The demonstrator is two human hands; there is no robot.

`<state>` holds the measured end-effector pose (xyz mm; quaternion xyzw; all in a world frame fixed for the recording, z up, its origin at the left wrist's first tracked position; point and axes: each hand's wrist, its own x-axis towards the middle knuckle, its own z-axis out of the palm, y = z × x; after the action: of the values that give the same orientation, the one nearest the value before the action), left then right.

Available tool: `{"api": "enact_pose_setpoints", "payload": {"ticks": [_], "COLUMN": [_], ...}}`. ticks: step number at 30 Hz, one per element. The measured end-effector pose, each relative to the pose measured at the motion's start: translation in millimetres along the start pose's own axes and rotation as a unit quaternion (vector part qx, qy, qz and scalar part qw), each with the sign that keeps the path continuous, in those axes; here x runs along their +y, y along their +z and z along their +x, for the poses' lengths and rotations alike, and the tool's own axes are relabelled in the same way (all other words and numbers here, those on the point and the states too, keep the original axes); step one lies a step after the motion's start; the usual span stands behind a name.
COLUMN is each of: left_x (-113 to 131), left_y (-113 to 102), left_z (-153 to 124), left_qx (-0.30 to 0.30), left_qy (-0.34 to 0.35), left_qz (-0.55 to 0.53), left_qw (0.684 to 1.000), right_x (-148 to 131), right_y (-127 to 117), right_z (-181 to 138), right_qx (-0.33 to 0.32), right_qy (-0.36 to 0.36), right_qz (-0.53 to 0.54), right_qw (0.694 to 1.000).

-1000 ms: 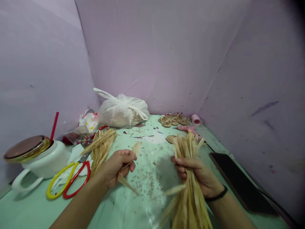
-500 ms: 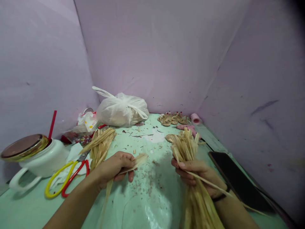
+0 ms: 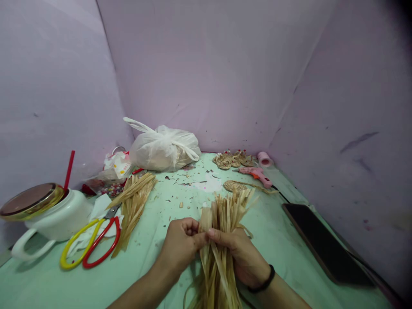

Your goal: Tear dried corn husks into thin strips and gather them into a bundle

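Observation:
Near the table's front, my right hand (image 3: 243,253) is closed around a bundle of dry straw-coloured leaf strips (image 3: 228,214), its thumb pressing the bundle's near side. The strips' cut ends point away from me, and their long tails hang down out of the frame. At the bundle's left side, my left hand (image 3: 184,240) pinches a flat, wider strip (image 3: 206,219) that lies against the others. The two thumbs almost meet. Some fingers of both hands are hidden behind the strips.
Scissors (image 3: 90,244), more strips (image 3: 137,201) and a white mug (image 3: 61,214) stand left. Behind are a tied plastic bag (image 3: 164,148) and woven coiled pieces (image 3: 233,160). Right are a pink glue gun (image 3: 256,174), thread spool (image 3: 264,159), flat braided coil (image 3: 234,186) and phone (image 3: 322,240).
My hands have come together: the left moved right with its strip to the bundle, and the right brought the bundle left toward the middle. The glue gun and braided coil are now uncovered.

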<state>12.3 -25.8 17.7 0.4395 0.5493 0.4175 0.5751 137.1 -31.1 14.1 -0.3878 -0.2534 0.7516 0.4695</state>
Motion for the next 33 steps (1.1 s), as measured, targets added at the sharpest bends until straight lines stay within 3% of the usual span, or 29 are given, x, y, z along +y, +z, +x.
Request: {"api": "enact_pose_setpoints", "payload": {"ticks": [7,12,18,21,28,33], "left_x": [6,10,7,5,-6,-12], "left_y": [-1,-4,1,3,2,-1], "left_z": [-1,-1,-4,-5,-1,4], "left_qx": [-0.026,-0.022,0.01,0.018,-0.005,-0.031], "left_qy": [-0.037,-0.025,-0.025,-0.04,-0.061,-0.08], "left_qz": [0.021,0.061,0.017,-0.013,-0.065,-0.098], "left_qw": [0.999,0.998,0.999,0.999,0.996,0.992], "right_x": [-1,-2,-4,-5,-3,-1], "right_y": [1,-2,3,4,5,0], "right_z": [-1,1,4,4,3,3], "right_qx": [0.014,0.052,0.09,0.105,0.086,0.069], "right_qy": [0.002,-0.063,-0.143,-0.139,-0.146,-0.104], "right_qz": [-0.059,-0.155,-0.251,-0.287,-0.248,-0.196], "right_qw": [0.998,0.985,0.953,0.942,0.954,0.973]}}
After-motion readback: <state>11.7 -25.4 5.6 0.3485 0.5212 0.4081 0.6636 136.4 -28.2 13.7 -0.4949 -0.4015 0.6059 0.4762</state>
